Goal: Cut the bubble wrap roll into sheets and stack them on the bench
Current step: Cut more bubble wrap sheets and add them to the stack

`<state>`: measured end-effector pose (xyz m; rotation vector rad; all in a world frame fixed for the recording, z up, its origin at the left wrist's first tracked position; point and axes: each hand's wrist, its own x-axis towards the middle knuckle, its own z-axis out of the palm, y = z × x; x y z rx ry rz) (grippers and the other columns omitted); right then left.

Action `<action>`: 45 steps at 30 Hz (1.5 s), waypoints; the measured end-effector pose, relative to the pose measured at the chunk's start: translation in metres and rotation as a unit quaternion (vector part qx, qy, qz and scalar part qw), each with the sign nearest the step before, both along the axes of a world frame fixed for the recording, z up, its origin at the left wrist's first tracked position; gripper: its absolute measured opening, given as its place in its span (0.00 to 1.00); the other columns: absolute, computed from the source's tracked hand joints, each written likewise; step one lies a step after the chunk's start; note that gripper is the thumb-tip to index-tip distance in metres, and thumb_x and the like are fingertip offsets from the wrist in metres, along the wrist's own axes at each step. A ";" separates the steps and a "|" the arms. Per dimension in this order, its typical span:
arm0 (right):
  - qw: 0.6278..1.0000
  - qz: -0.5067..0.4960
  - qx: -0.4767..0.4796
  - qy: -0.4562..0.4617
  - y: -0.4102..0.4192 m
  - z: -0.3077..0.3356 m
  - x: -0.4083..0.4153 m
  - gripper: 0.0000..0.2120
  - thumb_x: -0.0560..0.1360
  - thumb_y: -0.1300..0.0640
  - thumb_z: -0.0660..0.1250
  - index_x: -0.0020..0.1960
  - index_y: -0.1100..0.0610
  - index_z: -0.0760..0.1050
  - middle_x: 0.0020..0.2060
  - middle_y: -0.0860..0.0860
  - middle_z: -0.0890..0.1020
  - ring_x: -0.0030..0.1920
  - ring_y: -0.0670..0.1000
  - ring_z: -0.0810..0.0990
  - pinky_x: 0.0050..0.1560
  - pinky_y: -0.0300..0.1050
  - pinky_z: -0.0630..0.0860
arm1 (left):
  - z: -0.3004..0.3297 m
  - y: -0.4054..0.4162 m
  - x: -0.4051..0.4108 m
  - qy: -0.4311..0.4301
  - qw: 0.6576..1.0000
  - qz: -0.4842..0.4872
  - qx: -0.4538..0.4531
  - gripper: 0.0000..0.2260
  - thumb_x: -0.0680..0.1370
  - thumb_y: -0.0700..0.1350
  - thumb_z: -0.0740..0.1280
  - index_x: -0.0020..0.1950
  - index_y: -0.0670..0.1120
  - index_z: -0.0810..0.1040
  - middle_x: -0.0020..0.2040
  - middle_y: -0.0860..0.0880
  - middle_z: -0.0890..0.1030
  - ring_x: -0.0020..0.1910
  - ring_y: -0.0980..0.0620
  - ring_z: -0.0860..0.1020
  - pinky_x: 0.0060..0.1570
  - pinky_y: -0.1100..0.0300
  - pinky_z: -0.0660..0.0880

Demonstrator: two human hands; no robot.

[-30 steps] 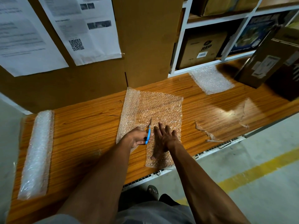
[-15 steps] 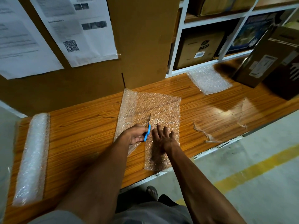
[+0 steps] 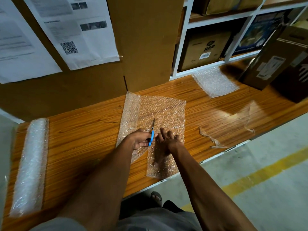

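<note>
A bubble wrap sheet (image 3: 164,109) lies flat in the middle of the wooden bench (image 3: 83,130), its left edge curling up. My left hand (image 3: 140,139) is shut on blue-handled scissors (image 3: 151,135), whose blades point away from me into a cut running up the sheet. My right hand (image 3: 166,145) rests palm down on the sheet just right of the cut, fingers spread. The bubble wrap roll (image 3: 30,164) lies at the bench's left end. A stack of cut sheets (image 3: 215,81) sits at the back right by the shelf.
Thin plastic scraps (image 3: 210,140) and a torn clear film (image 3: 248,114) lie on the bench to the right. A dark cardboard box (image 3: 273,59) leans at the far right. Shelves with boxes (image 3: 205,49) and a cardboard wall with papers (image 3: 73,30) stand behind.
My left hand and the scissors have moved a little farther away from me along the cut. My right hand has followed slightly, still pressing on the sheet.
</note>
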<state>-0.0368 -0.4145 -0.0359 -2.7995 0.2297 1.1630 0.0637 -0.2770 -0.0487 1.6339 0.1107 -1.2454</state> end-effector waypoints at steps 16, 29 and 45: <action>0.992 -0.047 0.054 -0.106 -0.035 -0.022 0.030 0.46 0.83 0.38 0.60 0.84 0.51 0.31 0.81 0.53 0.30 0.81 0.62 0.31 0.79 0.71 0.41 | 0.007 -0.002 0.006 0.039 0.999 -0.009 -0.029 0.11 0.81 0.43 0.70 0.62 0.42 0.82 0.55 0.39 0.83 0.54 0.46 0.81 0.64 0.49 0.77; 0.992 -0.067 0.054 -0.093 -0.038 -0.028 0.035 0.51 0.79 0.36 0.66 0.84 0.49 0.32 0.81 0.52 0.29 0.81 0.61 0.31 0.78 0.70 0.41 | 0.004 -0.020 0.020 -0.005 1.000 -0.003 -0.002 0.12 0.80 0.41 0.73 0.60 0.37 0.79 0.49 0.42 0.83 0.50 0.48 0.83 0.53 0.53 0.82; 0.993 -0.060 0.045 -0.087 -0.043 -0.021 0.041 0.54 0.77 0.35 0.69 0.84 0.51 0.33 0.81 0.54 0.30 0.81 0.62 0.32 0.79 0.73 0.45 | 0.010 -0.039 0.036 0.005 1.000 0.005 -0.016 0.10 0.79 0.49 0.74 0.51 0.41 0.83 0.42 0.46 0.82 0.47 0.47 0.80 0.66 0.47 0.76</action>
